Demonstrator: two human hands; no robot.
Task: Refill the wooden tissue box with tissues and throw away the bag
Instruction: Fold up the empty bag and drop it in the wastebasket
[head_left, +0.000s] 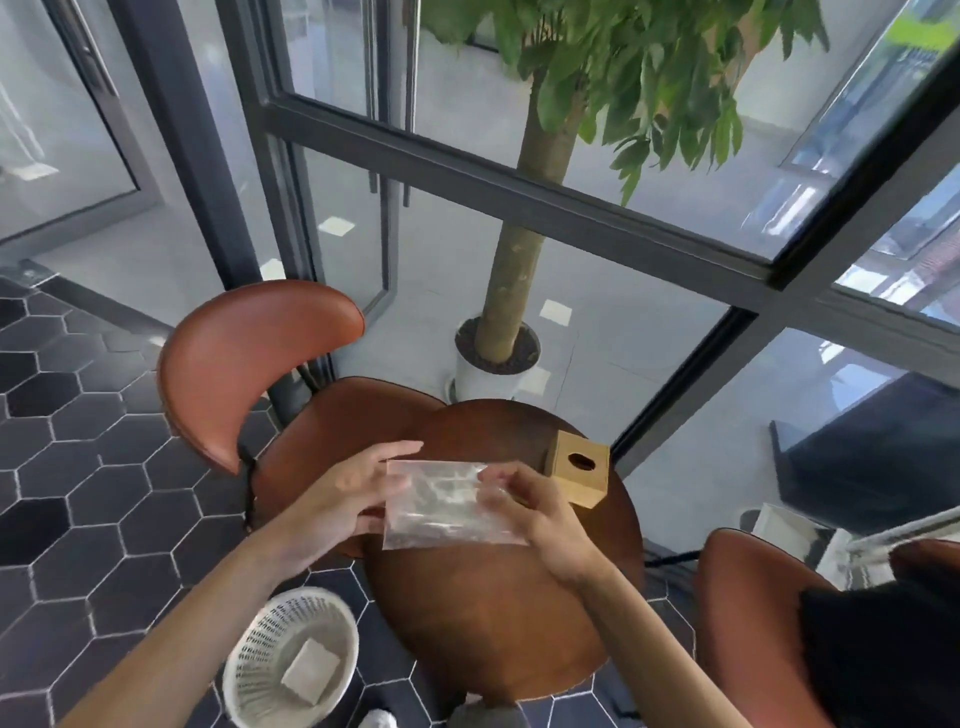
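A clear plastic bag (441, 506) is held flat in the air above the near-left part of the round wooden table (493, 613). My left hand (345, 496) supports its left edge with fingers spread behind it. My right hand (535, 506) pinches its right edge. The bag looks see-through; I cannot tell whether tissues are inside. The wooden tissue box (579, 473) stands upright at the table's far right, its oval slot dark, just beyond my right hand.
A white mesh waste basket (291, 654) with a white pack inside stands on the hexagon-tiled floor, left of the table. Brown chairs sit at the far left (249, 364) and near right (748, 613). A potted tree (498, 358) and glass walls lie behind.
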